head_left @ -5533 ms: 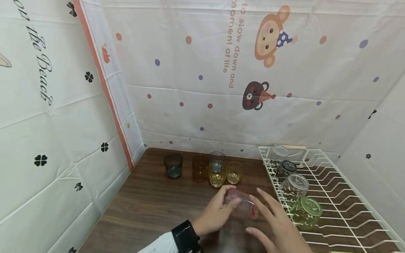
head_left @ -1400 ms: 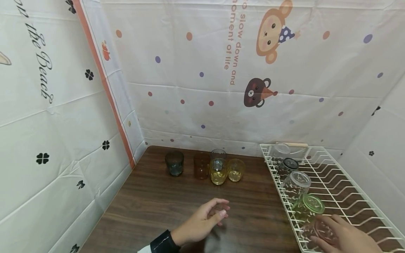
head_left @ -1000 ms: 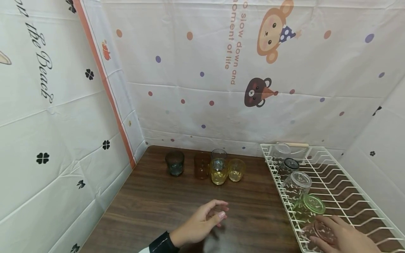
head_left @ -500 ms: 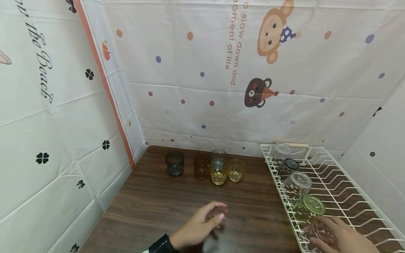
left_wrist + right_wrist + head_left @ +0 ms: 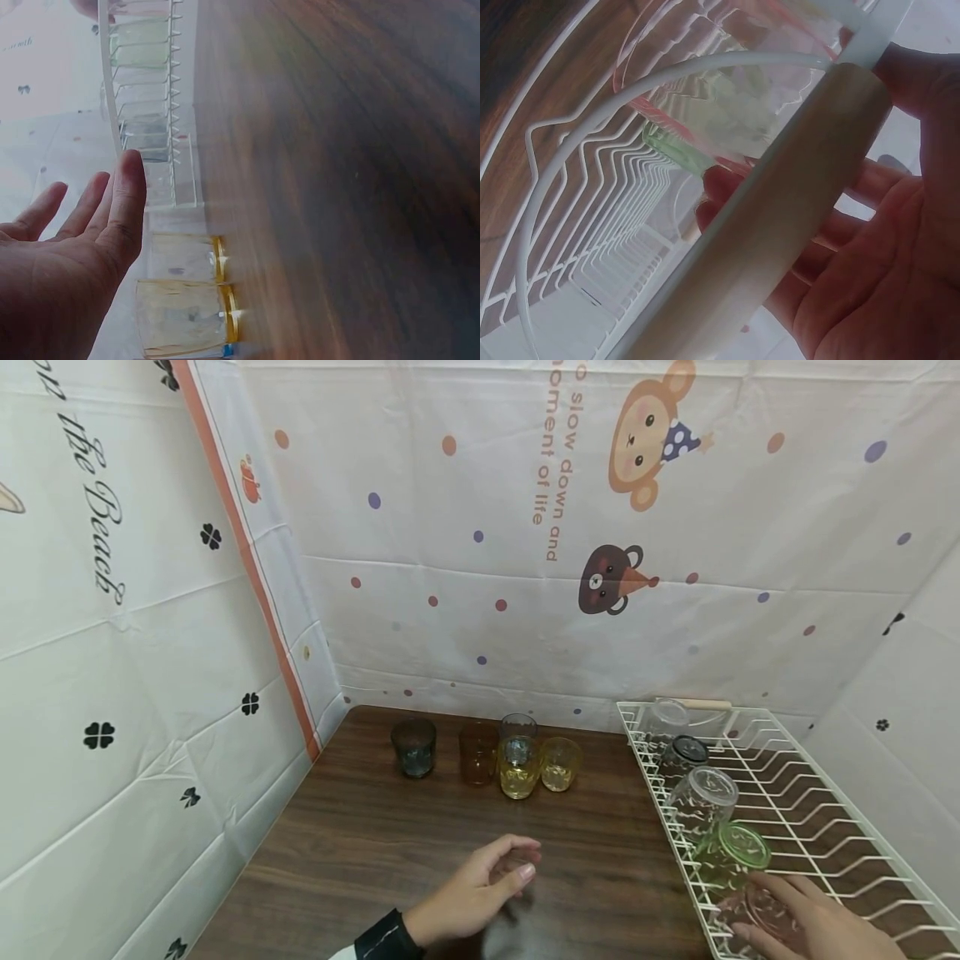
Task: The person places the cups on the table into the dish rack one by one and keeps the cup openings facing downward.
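Brown desk [image 5: 375, 835], wire rack [image 5: 670, 833]. Pink glass [image 5: 765, 913], rack's left edge: likely light, slick, breakable; best gripped round sides. Right hand [image 5: 832, 928] holds it; left hand [image 5: 477, 888] relaxed.

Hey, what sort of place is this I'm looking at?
Probably a makeshift kitchen-like corner, though the wider room is out of view. A white wire rack holds drinking glasses, more glasses stand on a wood-grain table, and cartoon-printed sheets hang behind.
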`<state>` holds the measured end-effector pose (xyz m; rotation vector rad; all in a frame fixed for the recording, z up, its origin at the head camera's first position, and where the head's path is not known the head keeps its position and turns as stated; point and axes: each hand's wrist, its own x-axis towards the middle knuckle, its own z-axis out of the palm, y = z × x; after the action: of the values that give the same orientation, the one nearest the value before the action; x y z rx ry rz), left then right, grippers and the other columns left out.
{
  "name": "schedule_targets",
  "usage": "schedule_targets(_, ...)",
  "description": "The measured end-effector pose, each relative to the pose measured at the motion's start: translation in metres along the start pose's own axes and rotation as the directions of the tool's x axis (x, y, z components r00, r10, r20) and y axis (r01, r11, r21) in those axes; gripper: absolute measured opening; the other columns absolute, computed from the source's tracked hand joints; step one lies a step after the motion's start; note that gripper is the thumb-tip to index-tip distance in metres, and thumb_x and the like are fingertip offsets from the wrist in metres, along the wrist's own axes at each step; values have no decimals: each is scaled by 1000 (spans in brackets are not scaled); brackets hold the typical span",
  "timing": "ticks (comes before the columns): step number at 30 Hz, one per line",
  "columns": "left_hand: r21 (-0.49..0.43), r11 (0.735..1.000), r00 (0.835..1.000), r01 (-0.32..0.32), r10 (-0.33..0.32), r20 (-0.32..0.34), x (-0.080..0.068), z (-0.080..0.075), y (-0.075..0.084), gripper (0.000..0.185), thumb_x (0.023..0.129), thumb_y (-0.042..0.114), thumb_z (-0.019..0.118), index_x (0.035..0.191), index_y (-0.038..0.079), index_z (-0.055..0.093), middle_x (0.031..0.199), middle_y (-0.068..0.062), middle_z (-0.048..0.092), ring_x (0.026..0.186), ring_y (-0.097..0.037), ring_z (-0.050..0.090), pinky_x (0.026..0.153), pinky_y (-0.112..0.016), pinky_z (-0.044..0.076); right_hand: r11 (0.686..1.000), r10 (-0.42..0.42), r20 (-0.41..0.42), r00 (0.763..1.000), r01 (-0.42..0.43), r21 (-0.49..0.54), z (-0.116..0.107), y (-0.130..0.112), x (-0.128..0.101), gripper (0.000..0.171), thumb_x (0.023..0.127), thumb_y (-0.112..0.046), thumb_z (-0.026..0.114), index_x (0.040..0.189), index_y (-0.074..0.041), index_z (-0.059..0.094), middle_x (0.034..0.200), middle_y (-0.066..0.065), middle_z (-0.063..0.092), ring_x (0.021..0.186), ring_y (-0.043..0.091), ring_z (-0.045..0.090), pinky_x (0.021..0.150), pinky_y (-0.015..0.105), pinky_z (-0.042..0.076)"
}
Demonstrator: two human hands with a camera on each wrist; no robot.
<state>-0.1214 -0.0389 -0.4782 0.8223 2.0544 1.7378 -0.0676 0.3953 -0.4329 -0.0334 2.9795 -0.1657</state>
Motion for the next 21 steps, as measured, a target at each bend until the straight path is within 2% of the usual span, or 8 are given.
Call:
schedule_targets(5,51,999,1000,9,-8,-14,4,-1,3,39,114,32,52,148,15,56,148,-15,62,132,-24,65,104,-23,54,1000,-8,-3,1000,8,21,-3,1,-2,82,95,-66,69,140,2,61,130,36,62,96,44,73,69,60,60)
schedule_targets(8,86,996,999,10,-7,-34,8,-2,5,39,113,34,53,148,16,56,148,-10,63,132,-21,64,101,-24,55,999,-9,-12,1000,10,30,-6,3,-3,87,98,-66,66,144,7,56,129,37,63,94,41,73,68,59,59)
schedule_targets(13,184,983,998,2,9,-56,15,-4,7,42,112,40,55,149,19,56,148,-5,63,134,-24,63,98,-24,55,999,44,-54,998,-44,8,-12,8,-7,98,97,-70,65,144,14,50,124,46,59,93,54,70,68,64,58)
schedule_targets(15,240,971,998,0,15,-62,18,-4,6,44,112,44,55,149,21,56,148,-5,62,135,-24,62,98,-26,56,998,67,-108,992,-68,-2,-14,8,-9,101,95,-72,66,142,16,51,126,50,56,100,64,65,71,69,57)
schedule_targets(17,304,953,997,3,20,-73,22,-5,6,47,111,48,55,150,22,56,147,-5,62,135,-21,60,100,-30,57,997,79,-156,984,-80,0,-16,7,-11,102,93,-73,67,141,16,51,125,51,55,103,67,61,73,70,56)
schedule_targets(19,375,927,996,12,24,-91,26,-6,6,49,110,50,55,151,23,55,147,-5,61,132,-19,59,99,-34,57,998,67,-223,973,-67,10,-17,4,-14,101,92,-71,70,141,15,51,125,51,55,106,69,58,75,72,54)
schedule_targets(21,441,897,993,27,27,-115,32,-7,7,51,110,51,54,152,23,54,149,-4,59,134,-22,60,104,-41,57,998,56,-275,960,-52,24,-18,-2,-15,101,91,-70,73,144,13,50,127,52,54,108,71,55,77,75,52)
